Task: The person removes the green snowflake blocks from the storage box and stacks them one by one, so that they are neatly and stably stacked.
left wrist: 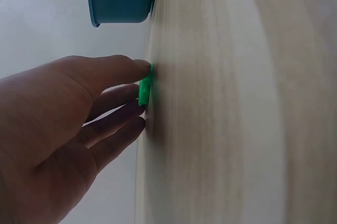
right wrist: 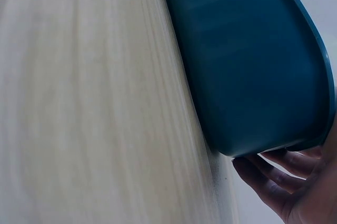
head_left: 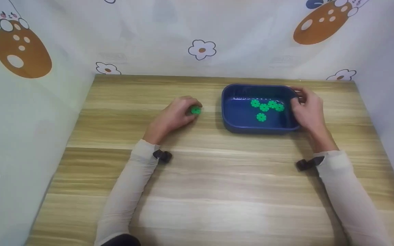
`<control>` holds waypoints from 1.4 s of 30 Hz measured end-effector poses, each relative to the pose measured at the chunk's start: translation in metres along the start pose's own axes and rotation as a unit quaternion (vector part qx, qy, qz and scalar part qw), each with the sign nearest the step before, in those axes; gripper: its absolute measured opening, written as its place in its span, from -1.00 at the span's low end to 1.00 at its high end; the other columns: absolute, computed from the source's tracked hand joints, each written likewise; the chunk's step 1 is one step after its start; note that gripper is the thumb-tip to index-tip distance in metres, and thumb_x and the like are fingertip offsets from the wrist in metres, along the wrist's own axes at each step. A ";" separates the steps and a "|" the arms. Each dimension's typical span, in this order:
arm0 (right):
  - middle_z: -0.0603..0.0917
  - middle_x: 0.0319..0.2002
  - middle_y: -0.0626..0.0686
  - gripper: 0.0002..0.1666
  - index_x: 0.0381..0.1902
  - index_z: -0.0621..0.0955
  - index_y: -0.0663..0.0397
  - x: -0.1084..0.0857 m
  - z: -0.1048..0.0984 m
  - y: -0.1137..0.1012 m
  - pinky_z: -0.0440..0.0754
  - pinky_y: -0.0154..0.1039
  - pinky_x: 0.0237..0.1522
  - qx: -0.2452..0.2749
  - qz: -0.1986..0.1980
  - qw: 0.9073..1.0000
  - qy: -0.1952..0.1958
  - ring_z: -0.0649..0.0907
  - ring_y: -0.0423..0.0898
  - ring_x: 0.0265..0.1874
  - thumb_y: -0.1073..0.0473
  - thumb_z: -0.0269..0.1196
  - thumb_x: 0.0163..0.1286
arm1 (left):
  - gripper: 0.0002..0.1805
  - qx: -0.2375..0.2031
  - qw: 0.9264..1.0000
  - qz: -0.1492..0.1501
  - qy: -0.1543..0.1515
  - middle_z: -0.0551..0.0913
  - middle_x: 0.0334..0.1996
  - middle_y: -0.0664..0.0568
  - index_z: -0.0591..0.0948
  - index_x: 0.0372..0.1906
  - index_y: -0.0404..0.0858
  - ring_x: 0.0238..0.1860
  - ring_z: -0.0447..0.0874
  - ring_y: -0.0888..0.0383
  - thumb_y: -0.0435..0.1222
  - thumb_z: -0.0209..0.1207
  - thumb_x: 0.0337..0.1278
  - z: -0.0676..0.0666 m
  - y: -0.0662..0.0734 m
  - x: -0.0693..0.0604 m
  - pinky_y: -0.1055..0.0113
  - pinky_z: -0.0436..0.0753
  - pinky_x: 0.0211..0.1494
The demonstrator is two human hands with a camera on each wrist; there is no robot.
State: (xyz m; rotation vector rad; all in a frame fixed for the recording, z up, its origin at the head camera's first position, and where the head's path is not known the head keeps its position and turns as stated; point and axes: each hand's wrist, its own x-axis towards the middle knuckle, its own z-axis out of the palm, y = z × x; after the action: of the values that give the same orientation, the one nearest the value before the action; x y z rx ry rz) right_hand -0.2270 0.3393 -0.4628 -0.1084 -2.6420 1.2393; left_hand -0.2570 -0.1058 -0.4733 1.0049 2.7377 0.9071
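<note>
My left hand (head_left: pixel 177 114) is on the table left of a blue plastic tub (head_left: pixel 262 130), pinching a green notched disc (head_left: pixel 196 110) between thumb and fingers. In the left wrist view that green disc (left wrist: pixel 145 88) is seen edge-on, close to the tabletop. At the tub's right end, my right hand (head_left: pixel 309 110) grips the wall, thumb over the rim and fingers outside. Several more green discs (head_left: pixel 261 117) lie on the tub floor. From the right wrist, only the outer wall of the tub (right wrist: pixel 253 66) shows, with fingers (right wrist: pixel 268 184) against its end.
The wood-grain table (head_left: pixel 210 191) meets a pale printed cloth backdrop (head_left: pixel 156 41) at the back, with more cloth along both sides. A small black device (head_left: pixel 162 156) is strapped at the left wrist, and another black device (head_left: pixel 308 164) at the right.
</note>
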 end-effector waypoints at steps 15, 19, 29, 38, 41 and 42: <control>0.78 0.21 0.24 -0.51 0.33 0.68 0.13 0.001 0.000 0.000 0.55 -0.52 -0.01 -0.004 -0.010 1.000 0.008 0.72 -0.15 -0.03 0.26 0.10 0.52 | -0.71 -0.002 1.000 0.002 -0.002 0.78 0.11 -0.19 0.74 0.15 -0.35 0.20 0.73 -0.10 -0.39 0.33 0.42 -0.001 0.002 0.001 0.05 0.70 0.37; 0.79 0.20 0.25 -0.51 0.33 0.68 0.13 0.001 0.000 0.000 0.55 -0.53 -0.03 -0.004 -0.010 1.000 0.008 0.72 -0.18 -0.06 0.27 0.11 0.52 | -0.72 -0.004 1.000 0.002 0.000 0.78 0.10 -0.20 0.74 0.15 -0.35 0.19 0.73 -0.10 -0.39 0.34 0.42 -0.001 0.001 0.001 0.04 0.70 0.36; 0.78 0.22 0.23 -0.51 0.36 0.67 0.08 0.001 0.001 0.000 0.56 -0.48 0.02 0.000 0.000 1.000 -0.001 0.75 0.06 0.05 0.23 0.10 0.56 | -0.67 0.022 1.000 0.006 0.011 0.76 0.18 -0.18 0.73 0.20 -0.31 0.30 0.66 -0.12 -0.31 0.34 0.43 -0.002 0.007 0.001 0.02 0.64 0.44; 0.78 0.21 0.21 -0.51 0.35 0.68 0.06 0.001 0.001 0.000 0.58 -0.47 0.05 0.005 0.008 1.000 0.003 0.75 0.00 0.05 0.24 0.11 0.55 | -0.64 0.028 0.998 0.018 0.050 0.73 0.26 -0.07 0.68 0.29 -0.22 0.41 0.61 -0.04 -0.27 0.24 0.52 -0.002 0.034 0.008 0.08 0.55 0.56; 0.77 0.23 0.22 -0.51 0.36 0.67 0.07 0.001 0.000 0.001 0.59 -0.47 0.05 0.006 0.011 1.000 0.002 0.75 0.03 0.07 0.24 0.11 0.55 | -0.65 0.026 0.997 0.029 0.066 0.73 0.27 -0.03 0.68 0.29 -0.19 0.42 0.61 -0.01 -0.27 0.24 0.53 -0.001 0.044 0.015 0.11 0.55 0.57; 0.77 0.23 0.22 -0.51 0.36 0.67 0.07 0.001 0.000 0.001 0.59 -0.48 0.05 0.005 0.010 1.000 0.002 0.75 0.03 0.07 0.25 0.11 0.55 | -0.66 0.024 0.997 0.033 0.072 0.73 0.26 -0.03 0.69 0.29 -0.19 0.41 0.62 0.00 -0.28 0.24 0.53 -0.001 0.047 0.017 0.12 0.55 0.57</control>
State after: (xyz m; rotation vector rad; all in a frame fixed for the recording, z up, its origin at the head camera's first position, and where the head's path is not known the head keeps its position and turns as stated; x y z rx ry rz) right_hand -0.2283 0.3399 -0.4636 -0.1350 -2.6370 1.2578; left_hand -0.2439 -0.0671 -0.4439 1.0862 2.8731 0.9651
